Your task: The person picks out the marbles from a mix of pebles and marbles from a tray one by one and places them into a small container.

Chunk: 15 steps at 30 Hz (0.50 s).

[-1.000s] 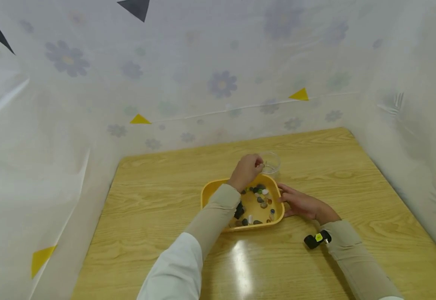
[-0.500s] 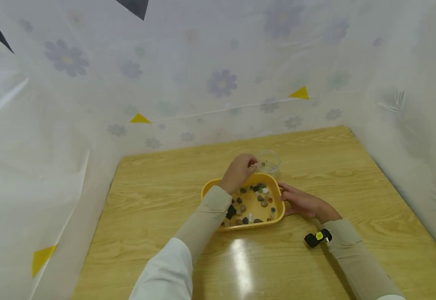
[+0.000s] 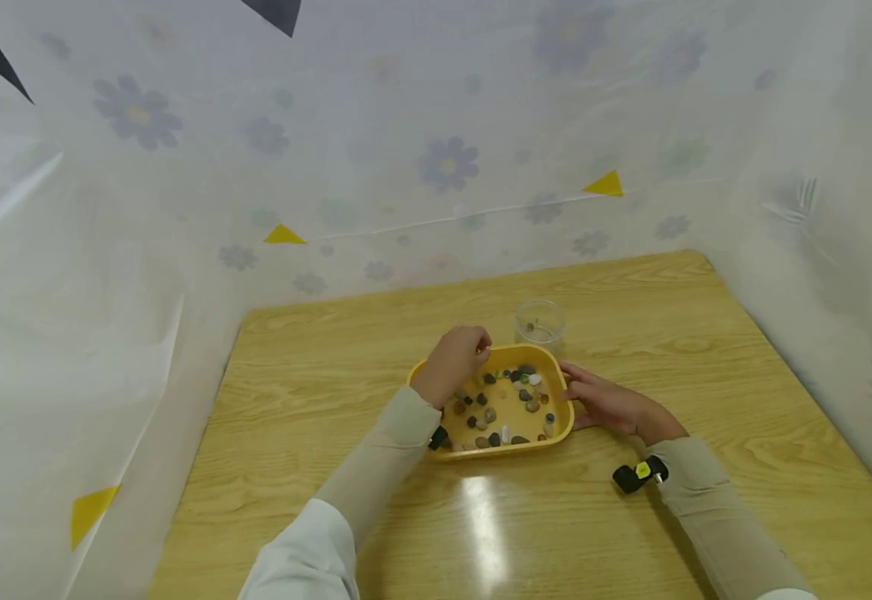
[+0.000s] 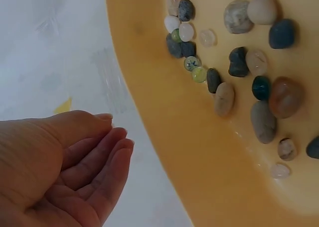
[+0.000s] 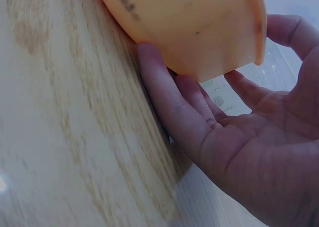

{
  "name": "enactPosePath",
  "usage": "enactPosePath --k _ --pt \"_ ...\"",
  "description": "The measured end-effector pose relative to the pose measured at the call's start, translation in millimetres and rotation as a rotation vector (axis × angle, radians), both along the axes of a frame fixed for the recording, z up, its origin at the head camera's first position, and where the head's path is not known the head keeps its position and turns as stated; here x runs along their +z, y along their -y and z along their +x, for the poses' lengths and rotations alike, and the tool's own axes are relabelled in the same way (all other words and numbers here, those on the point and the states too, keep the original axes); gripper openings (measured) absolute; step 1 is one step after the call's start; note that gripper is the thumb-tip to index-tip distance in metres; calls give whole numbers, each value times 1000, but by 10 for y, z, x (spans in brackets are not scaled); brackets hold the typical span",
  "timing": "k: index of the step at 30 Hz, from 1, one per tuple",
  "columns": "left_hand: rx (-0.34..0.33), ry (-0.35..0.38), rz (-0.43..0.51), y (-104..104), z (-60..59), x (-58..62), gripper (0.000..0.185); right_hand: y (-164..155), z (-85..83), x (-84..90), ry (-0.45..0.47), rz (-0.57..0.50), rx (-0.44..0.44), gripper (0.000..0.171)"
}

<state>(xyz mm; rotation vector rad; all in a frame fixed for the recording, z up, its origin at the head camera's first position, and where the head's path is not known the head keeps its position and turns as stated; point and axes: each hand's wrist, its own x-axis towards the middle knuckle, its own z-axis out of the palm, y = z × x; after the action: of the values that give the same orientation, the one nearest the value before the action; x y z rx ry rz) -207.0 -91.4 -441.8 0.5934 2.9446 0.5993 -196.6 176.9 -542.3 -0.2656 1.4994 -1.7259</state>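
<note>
1. Your tray (image 3: pixel 563 398), beside your right fingers (image 3: pixel 573 387): orange-yellow.
2. Pebbles (image 4: pixel 263 118) just off your left fingertips (image 4: pixel 117 137): grey, black, white, brown, teal, pale green.
3. Cup (image 3: pixel 540 320) beyond your fingers: clear.
4. Table (image 3: pixel 316 392): light wood grain.
5. Sheeting (image 3: pixel 443 167) further off: white, faded grey-blue flowers, yellow and black triangles.

A wooden table (image 3: pixel 316 400) with pale, visible grain and a glossy finish that mirrors a streak of light. On it, a smooth orange-yellow plastic tray (image 3: pixel 565 398), faintly shiny, with dark scuffs on its outer wall. Inside lie pebbles (image 4: pixel 263 120), mostly smooth and rounded, some matt grey, some polished or translucent like glass. Behind it, a clear plastic cup (image 3: pixel 540 321). Around the table hangs thin, creased white sheeting (image 3: pixel 106 275) printed with flowers.
</note>
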Motion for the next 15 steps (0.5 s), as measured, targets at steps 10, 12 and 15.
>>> enactPosePath --k 10,12,15 --pt "-84 30 -93 33 20 -110 14 -12 4 -10 -11 -4 5 64" --pt "-100 29 -98 29 16 -151 13 -5 8 -10 -12 -5 7 63" --pt "-116 15 -110 13 6 -189 15 3 9 -6 -8 -7 10 63"
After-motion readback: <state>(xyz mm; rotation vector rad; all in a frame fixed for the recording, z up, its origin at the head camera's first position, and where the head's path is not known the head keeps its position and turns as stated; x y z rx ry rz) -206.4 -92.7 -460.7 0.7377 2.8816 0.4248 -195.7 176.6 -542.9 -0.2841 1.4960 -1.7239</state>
